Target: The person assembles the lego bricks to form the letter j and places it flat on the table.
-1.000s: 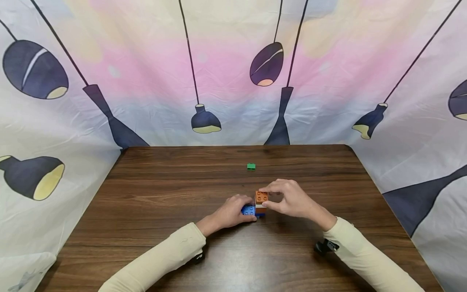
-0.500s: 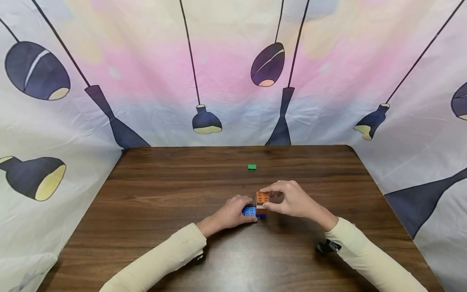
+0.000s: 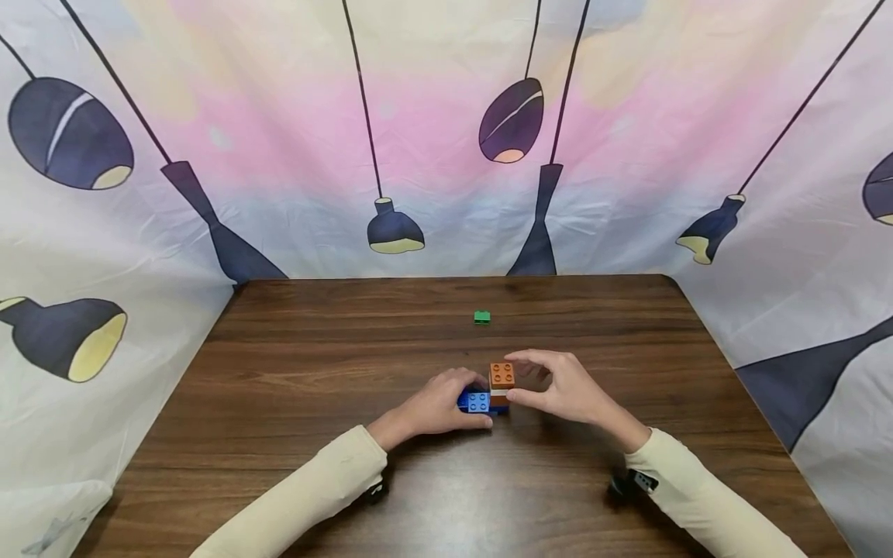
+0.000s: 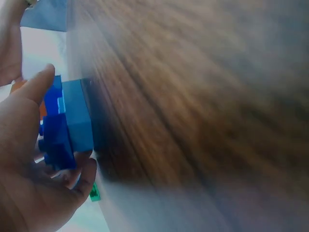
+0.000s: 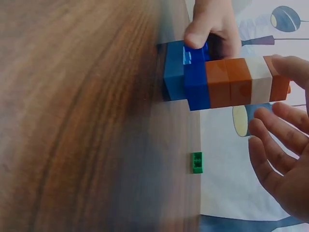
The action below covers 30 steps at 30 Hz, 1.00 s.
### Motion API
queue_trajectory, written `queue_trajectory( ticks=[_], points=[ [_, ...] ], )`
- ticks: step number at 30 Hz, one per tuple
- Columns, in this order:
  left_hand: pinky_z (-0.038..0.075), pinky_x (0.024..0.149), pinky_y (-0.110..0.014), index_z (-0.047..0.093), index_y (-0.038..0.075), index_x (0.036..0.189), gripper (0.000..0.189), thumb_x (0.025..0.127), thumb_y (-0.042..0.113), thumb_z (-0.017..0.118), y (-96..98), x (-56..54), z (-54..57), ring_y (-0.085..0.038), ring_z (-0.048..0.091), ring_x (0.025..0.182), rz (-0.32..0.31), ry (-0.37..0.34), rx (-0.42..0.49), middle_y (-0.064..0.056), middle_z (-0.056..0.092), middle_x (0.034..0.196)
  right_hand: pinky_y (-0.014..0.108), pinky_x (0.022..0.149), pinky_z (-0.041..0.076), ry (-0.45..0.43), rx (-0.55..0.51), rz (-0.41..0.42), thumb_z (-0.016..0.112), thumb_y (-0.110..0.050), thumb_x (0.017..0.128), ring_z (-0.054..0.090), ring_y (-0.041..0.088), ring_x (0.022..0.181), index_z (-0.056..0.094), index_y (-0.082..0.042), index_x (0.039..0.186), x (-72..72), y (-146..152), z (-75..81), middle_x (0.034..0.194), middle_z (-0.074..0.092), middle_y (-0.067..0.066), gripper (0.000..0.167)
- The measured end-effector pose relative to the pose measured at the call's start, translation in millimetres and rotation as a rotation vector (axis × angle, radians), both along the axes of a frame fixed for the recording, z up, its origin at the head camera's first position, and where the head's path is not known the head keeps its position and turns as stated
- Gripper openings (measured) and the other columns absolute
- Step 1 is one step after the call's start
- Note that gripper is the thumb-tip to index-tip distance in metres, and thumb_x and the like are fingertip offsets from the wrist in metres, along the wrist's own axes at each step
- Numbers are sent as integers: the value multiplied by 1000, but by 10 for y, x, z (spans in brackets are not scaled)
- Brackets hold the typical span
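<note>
A tower of toy building bricks [image 5: 217,84] stands on the table, with blue bricks at its base, then orange, white and an orange brick [image 3: 501,373] on top. Left of the tower, a blue brick [image 3: 477,401] shows its studs. My left hand [image 3: 441,407] holds the blue base, thumb on the near side and curled fingers on the far side. On the tower's right is my right hand [image 3: 568,391], its thumb tip at the top orange brick. In the right wrist view, the other fingers [image 5: 277,140] spread loosely away from the bricks.
Farther back on the wooden table [image 3: 314,333] lies a small green brick [image 3: 482,317]. A printed cloth with hanging lamps [image 3: 446,139] encloses the table's back and sides.
The right hand's fingers have eased away from the top orange brick, and the hand has shifted slightly right. The left thumb has moved a little toward the near side. The tower stays put.
</note>
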<state>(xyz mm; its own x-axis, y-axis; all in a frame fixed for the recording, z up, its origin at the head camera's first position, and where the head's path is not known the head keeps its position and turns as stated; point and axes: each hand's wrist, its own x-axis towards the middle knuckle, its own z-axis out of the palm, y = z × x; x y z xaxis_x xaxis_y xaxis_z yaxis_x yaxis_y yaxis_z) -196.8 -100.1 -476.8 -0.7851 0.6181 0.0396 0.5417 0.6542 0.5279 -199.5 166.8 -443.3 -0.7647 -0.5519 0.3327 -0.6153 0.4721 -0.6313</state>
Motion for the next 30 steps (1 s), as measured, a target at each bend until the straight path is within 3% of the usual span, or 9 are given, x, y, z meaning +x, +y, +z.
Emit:
queue_trajectory(
  ticks=[6,18,25,30],
  points=[
    [45,104,-47,61,16,135,60,88,50,78,-157,99,22,-19,56,123,51,7,-1,-1,62,134,29,73,56,-19,-17,-40,82,-35,88,67,9,91,69,-10,129,14,6,-37,109,75,4,50],
    [45,106,-50,63,16,132,50,91,41,78,-315,224,18,-25,56,128,124,80,61,-1,64,129,29,73,56,-5,-34,-78,85,-34,85,67,8,90,70,-16,128,84,-52,-35,107,73,-4,48],
    [52,96,-42,67,11,124,38,92,27,79,-310,202,11,-19,64,114,86,152,96,-3,69,122,29,72,57,15,-63,-88,85,-29,86,68,7,87,72,-10,125,64,-94,-56,104,74,-3,46],
    [54,94,-41,69,10,122,34,93,25,78,-321,160,20,-19,67,113,71,128,113,-5,71,120,28,69,57,41,-80,-90,85,-25,86,67,5,83,72,-12,123,8,-106,-73,98,74,-4,42]
  ],
)
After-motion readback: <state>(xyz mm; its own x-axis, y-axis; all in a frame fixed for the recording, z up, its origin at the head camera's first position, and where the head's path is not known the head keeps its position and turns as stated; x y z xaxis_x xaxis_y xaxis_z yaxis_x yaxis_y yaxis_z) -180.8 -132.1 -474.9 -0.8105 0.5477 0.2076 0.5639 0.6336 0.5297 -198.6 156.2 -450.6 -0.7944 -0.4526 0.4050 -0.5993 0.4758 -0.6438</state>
